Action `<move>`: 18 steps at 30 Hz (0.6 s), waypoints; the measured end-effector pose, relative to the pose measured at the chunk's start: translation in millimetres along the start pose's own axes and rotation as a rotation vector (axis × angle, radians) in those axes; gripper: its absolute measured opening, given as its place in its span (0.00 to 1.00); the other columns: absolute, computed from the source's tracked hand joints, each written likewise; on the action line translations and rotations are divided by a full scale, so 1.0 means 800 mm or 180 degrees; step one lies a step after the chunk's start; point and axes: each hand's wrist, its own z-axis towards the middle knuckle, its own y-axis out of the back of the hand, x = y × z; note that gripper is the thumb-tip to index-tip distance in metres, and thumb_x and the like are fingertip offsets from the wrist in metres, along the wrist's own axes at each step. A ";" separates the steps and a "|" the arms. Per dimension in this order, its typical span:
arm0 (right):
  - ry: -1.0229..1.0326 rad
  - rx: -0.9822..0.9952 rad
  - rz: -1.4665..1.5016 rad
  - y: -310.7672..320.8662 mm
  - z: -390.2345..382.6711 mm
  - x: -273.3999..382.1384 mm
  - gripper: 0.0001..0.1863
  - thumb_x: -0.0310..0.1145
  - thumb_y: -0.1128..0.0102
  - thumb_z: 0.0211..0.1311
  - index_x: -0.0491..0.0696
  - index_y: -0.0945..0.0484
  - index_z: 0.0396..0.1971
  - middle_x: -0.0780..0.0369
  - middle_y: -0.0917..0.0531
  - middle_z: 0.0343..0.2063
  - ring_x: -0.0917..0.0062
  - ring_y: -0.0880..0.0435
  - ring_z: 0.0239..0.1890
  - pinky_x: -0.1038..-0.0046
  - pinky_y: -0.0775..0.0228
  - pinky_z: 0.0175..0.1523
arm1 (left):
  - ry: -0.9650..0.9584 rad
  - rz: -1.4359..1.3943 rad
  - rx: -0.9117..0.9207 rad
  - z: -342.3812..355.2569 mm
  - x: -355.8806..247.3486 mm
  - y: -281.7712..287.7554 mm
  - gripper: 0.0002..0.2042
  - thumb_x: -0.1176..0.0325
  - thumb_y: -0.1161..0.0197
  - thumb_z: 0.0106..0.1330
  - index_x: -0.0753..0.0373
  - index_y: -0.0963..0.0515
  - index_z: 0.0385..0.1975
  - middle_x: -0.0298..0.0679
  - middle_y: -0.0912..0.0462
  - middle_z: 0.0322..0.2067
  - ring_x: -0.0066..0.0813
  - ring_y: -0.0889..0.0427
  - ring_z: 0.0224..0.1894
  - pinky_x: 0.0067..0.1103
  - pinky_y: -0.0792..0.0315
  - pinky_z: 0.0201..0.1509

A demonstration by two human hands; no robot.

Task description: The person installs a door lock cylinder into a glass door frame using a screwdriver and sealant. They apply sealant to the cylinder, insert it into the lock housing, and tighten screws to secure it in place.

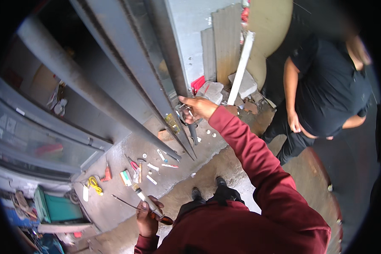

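My left hand [147, 218] is closed round two tools low in the view. One is a screwdriver [167, 220] with an orange and black handle, its thin shaft pointing up and left. The other is a pale, stick-like tool [144, 198] with a yellowish end; its exact kind does not show. Out ahead, my right hand [201, 108] grips a metal fitting [183, 111] on the edge of a dark grey post, partly hidden by the fingers. Beside it, a brass-coloured lock plate [172, 122] sits on the edge of the grey metal door [127, 63].
On the concrete lie a red-handled tool [107, 172], pliers [133, 163], a yellow cable [95, 185] and small pale parts. A green bin [59, 205] stands at left. Rubble [241, 84] and a white strip lie by the wall. A person in black [326, 89] stands right.
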 end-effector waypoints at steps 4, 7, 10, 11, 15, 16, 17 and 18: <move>0.0790 0.0194 -0.0195 0.007 -0.016 0.006 0.12 0.38 0.33 0.66 0.44 0.22 0.35 0.67 0.22 0.26 0.77 0.17 0.34 0.73 0.21 0.41 | -0.0015 -0.0218 -0.0480 -0.016 0.014 -0.035 0.22 0.50 0.45 0.73 0.67 0.25 0.45 0.46 0.17 0.29 0.19 0.30 0.15 0.16 0.35 0.20; 0.2850 -0.0804 -0.2684 0.003 -0.022 0.008 0.12 0.27 0.28 0.57 0.42 0.24 0.35 0.58 0.18 0.30 0.70 0.17 0.34 0.66 0.26 0.41 | -0.0048 -0.0351 -0.0740 -0.020 0.029 -0.071 0.20 0.53 0.46 0.74 0.68 0.25 0.46 0.46 0.17 0.29 0.18 0.31 0.15 0.15 0.35 0.21; 0.3213 -0.0739 -0.2675 0.005 -0.018 0.007 0.11 0.26 0.29 0.57 0.43 0.24 0.35 0.57 0.18 0.31 0.66 0.17 0.33 0.64 0.26 0.40 | -0.0097 -0.0459 -0.0858 -0.023 0.046 -0.104 0.20 0.54 0.46 0.74 0.68 0.24 0.46 0.44 0.16 0.29 0.17 0.30 0.16 0.14 0.36 0.21; 0.2653 -0.0377 -0.1990 0.004 -0.015 0.003 0.10 0.27 0.31 0.60 0.42 0.24 0.36 0.57 0.17 0.31 0.71 0.18 0.32 0.66 0.27 0.40 | -0.0102 -0.0372 -0.0938 -0.025 0.051 -0.113 0.20 0.54 0.45 0.74 0.69 0.23 0.46 0.44 0.16 0.29 0.17 0.30 0.16 0.14 0.37 0.21; 0.1183 0.0904 -0.0912 0.010 -0.004 0.001 0.10 0.31 0.34 0.65 0.40 0.23 0.36 0.57 0.17 0.27 0.80 0.20 0.31 0.70 0.26 0.37 | -0.0188 -0.0155 -0.1102 -0.032 0.066 -0.137 0.21 0.50 0.44 0.73 0.66 0.25 0.47 0.44 0.18 0.28 0.20 0.28 0.15 0.16 0.34 0.19; 0.1332 0.0745 -0.1294 0.012 -0.002 0.002 0.09 0.31 0.34 0.65 0.40 0.22 0.35 0.60 0.18 0.26 0.82 0.21 0.31 0.71 0.27 0.37 | -0.0250 -0.0210 -0.1151 -0.035 0.070 -0.142 0.21 0.51 0.44 0.73 0.66 0.25 0.47 0.44 0.18 0.28 0.20 0.28 0.15 0.16 0.34 0.19; 0.1527 0.0594 -0.1632 0.013 -0.001 0.004 0.08 0.31 0.34 0.65 0.41 0.21 0.34 0.62 0.20 0.26 0.83 0.22 0.31 0.73 0.29 0.37 | -0.0306 -0.0252 -0.1216 -0.039 0.073 -0.146 0.21 0.51 0.44 0.73 0.66 0.25 0.47 0.44 0.18 0.28 0.20 0.28 0.15 0.16 0.34 0.19; 0.1738 0.0431 -0.1964 0.013 0.000 0.008 0.08 0.31 0.34 0.65 0.42 0.21 0.33 0.65 0.21 0.26 0.84 0.24 0.31 0.75 0.30 0.37 | -0.0368 -0.0289 -0.1271 -0.041 0.075 -0.149 0.21 0.51 0.45 0.74 0.66 0.25 0.47 0.44 0.18 0.28 0.20 0.28 0.15 0.15 0.34 0.18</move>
